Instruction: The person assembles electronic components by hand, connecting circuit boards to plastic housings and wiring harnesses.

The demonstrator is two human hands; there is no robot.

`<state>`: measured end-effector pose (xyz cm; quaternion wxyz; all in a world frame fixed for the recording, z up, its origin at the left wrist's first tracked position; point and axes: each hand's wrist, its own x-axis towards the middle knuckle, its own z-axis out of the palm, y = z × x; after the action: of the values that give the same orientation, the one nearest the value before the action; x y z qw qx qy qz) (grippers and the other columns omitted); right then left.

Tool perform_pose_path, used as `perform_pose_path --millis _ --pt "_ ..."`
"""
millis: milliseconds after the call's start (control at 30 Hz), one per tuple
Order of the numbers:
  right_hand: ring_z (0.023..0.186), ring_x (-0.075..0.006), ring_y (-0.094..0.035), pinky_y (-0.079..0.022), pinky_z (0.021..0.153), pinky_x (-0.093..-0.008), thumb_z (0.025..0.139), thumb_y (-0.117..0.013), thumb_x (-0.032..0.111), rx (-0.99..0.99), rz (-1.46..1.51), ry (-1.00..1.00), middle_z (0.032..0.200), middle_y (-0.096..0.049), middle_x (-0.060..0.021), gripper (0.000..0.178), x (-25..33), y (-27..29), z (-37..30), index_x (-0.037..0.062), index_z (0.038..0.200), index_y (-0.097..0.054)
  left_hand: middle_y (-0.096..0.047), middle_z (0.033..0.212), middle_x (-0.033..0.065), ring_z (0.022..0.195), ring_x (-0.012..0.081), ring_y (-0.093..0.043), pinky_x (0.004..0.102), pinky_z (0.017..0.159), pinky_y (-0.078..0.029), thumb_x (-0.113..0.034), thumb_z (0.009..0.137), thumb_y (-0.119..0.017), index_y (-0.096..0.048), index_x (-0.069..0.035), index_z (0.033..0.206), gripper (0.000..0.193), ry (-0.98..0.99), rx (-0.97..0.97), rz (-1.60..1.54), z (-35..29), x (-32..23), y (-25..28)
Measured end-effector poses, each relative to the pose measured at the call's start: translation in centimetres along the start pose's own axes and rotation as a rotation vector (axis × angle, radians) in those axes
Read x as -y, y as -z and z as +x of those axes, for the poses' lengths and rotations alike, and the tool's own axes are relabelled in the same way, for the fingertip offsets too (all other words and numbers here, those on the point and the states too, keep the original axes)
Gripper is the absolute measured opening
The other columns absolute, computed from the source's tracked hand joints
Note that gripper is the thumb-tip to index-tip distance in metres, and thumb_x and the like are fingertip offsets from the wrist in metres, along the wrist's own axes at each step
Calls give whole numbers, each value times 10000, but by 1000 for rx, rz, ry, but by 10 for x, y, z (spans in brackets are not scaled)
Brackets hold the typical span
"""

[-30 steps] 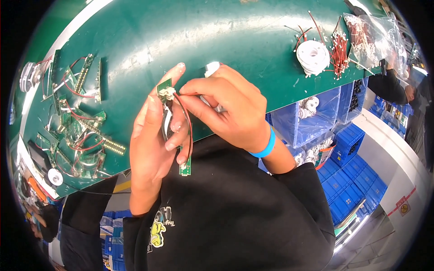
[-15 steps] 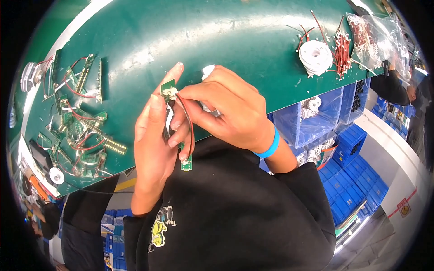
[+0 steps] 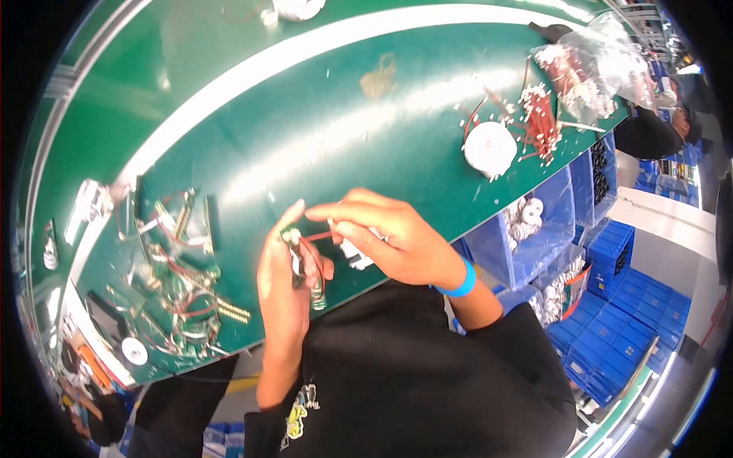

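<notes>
My left hand (image 3: 282, 286) is closed around a narrow green circuit board (image 3: 318, 299), with white connectors near its upper end and its lower end showing below the fingers. A dark red wire (image 3: 313, 252) runs along the board. My right hand (image 3: 401, 240), with a blue wristband, is just to the right. Its thumb and index finger pinch a short red wire (image 3: 321, 236) by a small white plug (image 3: 331, 222). Beneath these fingers shows a white plastic part (image 3: 357, 256), partly hidden; I cannot tell how it is held.
Several wired circuit boards (image 3: 179, 282) lie heaped on the green table at left. At right are a white round spool-like part (image 3: 490, 149), a bundle of red wires (image 3: 540, 126) and a clear bag (image 3: 603, 65). Blue bins (image 3: 527, 229) stand below the right edge.
The view has shifted, so the table's far side shows more. My right fingers have drawn away from the board's upper connector and now hold a wire plug a little to its right.
</notes>
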<state>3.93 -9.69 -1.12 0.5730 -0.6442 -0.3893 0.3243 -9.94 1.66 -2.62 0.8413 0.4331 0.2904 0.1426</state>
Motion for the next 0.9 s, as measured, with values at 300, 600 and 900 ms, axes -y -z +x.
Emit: perform_pose_path --millis 300,600,900 --pt "767 -127 -665 -517 690 -256 872 -646 79 -349 184 -112 846 -717 -116 227 5 5 -5 0 1085 -643 -524 775 93 621 173 -579 300 445 -527 -340 1020 -352 -368 21 1366 500 66 -5 49 -7 -30 -17" --pt "757 -200 -639 -500 655 -296 764 -708 -4 -259 -241 175 829 -671 -91 149 6 -10 1 20 911 -705 -525 877 127 622 187 -607 241 349 -467 -295 996 -403 -387 4 1381 488 186 40 66 -9 -33 -18" --pt "709 -226 -590 -476 634 -331 683 -721 27 -277 -431 363 769 -621 -31 130 2 -13 4 69 767 -631 -566 838 106 629 152 -600 236 382 -476 -253 1017 -386 -360 -11 1418 470 201 70 103 -12 -27 -15"
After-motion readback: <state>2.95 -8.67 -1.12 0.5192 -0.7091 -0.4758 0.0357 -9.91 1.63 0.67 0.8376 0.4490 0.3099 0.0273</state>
